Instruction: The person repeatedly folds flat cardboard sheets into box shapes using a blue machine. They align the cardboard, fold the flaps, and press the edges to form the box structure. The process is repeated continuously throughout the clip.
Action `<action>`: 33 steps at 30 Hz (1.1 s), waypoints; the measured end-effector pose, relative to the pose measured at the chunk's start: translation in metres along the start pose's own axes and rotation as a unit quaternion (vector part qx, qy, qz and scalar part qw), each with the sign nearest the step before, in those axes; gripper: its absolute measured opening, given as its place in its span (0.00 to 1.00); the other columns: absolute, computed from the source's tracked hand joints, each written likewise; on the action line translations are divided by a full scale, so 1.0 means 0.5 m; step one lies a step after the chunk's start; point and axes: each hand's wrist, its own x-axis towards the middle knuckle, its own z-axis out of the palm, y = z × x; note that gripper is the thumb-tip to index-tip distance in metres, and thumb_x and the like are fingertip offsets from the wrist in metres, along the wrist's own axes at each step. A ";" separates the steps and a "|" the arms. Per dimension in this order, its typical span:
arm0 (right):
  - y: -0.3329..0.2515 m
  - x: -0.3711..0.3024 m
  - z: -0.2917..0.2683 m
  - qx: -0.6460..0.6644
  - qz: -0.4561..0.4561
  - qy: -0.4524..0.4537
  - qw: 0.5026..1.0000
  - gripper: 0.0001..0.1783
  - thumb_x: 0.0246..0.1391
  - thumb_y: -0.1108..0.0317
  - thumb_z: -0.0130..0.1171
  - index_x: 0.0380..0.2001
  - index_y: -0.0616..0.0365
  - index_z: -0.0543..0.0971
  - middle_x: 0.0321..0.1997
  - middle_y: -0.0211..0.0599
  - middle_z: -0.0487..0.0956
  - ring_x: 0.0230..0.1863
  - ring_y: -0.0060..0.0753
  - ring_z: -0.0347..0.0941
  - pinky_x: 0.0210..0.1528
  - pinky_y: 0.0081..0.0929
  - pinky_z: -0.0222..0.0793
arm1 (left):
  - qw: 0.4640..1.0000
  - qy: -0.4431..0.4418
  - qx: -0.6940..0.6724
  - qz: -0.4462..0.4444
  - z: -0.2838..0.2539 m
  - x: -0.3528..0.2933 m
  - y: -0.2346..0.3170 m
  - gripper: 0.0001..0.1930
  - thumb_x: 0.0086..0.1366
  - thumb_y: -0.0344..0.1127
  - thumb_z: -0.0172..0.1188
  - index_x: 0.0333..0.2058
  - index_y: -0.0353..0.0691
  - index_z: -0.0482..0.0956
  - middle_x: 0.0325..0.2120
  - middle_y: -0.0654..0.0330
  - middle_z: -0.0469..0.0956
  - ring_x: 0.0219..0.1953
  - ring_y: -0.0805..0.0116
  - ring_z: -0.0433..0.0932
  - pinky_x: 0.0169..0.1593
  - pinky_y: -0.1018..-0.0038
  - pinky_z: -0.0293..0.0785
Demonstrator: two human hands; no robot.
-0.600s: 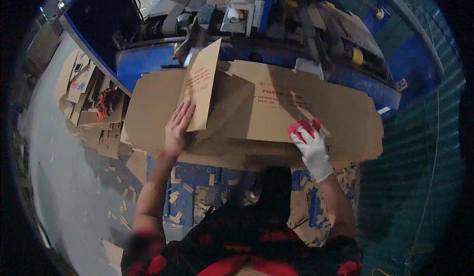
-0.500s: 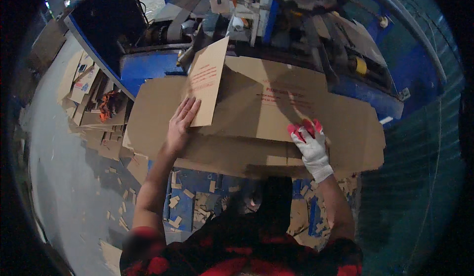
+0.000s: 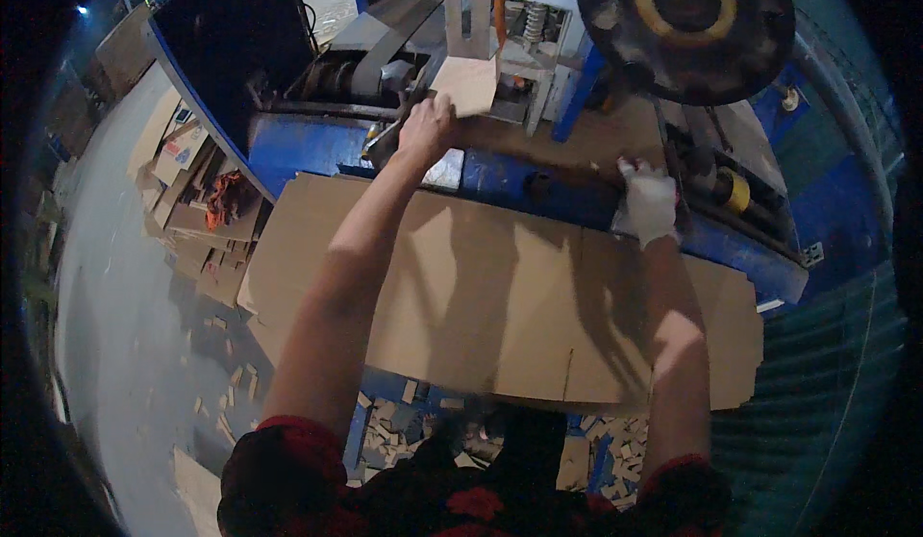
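My bare left hand (image 3: pixel 428 128) is closed on the raised flap at the left end of a brown cardboard sheet (image 3: pixel 615 128). That flap (image 3: pixel 466 85) stands up in front of a slotted metal bracket. The rest of the sheet lies flat on the bed of a blue machine (image 3: pixel 538 179). At the sheet's near right edge is my right hand (image 3: pixel 649 200) in a white glove, its fingers bent against the cardboard and slightly blurred. Beneath both forearms rests a stack of flat cardboard sheets (image 3: pixel 481 297), with the top one bare and creased.
A large dark wheel (image 3: pixel 683 8) hangs above the machine bed, near a yellow-banded roller (image 3: pixel 735 193). Cardboard pieces (image 3: pixel 216 239) are piled at the left, with an orange bundle (image 3: pixel 226 200) on them. Small scraps (image 3: pixel 385 426) litter the floor below the stack.
Both hands have moved forward from the stack to the machine, carrying the cardboard sheet with its raised flap. The plain sheet beneath it is now exposed, and the view has shifted somewhat.
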 end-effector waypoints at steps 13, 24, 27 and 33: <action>0.024 -0.567 -0.095 0.102 0.169 -0.047 0.979 0.29 0.53 0.59 0.57 0.58 0.56 0.69 0.57 0.48 0.71 0.60 0.57 0.63 0.61 0.49 0.57 | 0.921 -0.074 0.265 -0.275 -0.237 -0.630 -0.304 0.38 0.59 0.63 0.53 0.57 0.36 0.67 0.62 0.50 0.61 0.61 0.48 0.63 0.57 0.59 0.66; -0.046 -0.829 -0.139 0.155 0.598 0.209 0.758 0.37 0.48 0.58 0.66 0.60 0.57 0.64 0.61 0.45 0.65 0.62 0.47 0.59 0.59 0.47 0.59 | 0.959 -0.082 -0.043 -0.269 -0.256 -0.755 -0.365 0.25 0.55 0.50 0.66 0.41 0.34 0.75 0.35 0.45 0.74 0.35 0.50 0.73 0.41 0.58 0.69; -0.012 -0.860 -0.119 0.630 0.635 0.254 0.368 0.33 0.53 0.67 0.63 0.60 0.57 0.63 0.56 0.39 0.70 0.55 0.36 0.67 0.50 0.35 0.69 | 0.946 -0.100 0.063 -0.301 -0.289 -0.729 -0.327 0.26 0.53 0.45 0.68 0.44 0.33 0.72 0.39 0.45 0.74 0.38 0.50 0.74 0.43 0.61 0.70; -0.052 -0.822 -0.221 0.604 0.495 0.302 0.547 0.29 0.50 0.75 0.61 0.56 0.59 0.65 0.49 0.39 0.75 0.48 0.33 0.73 0.46 0.31 0.70 | 0.831 0.176 -0.504 -0.159 -0.326 -0.729 -0.191 0.19 0.56 0.30 0.66 0.45 0.37 0.72 0.41 0.57 0.77 0.46 0.63 0.74 0.51 0.67 0.68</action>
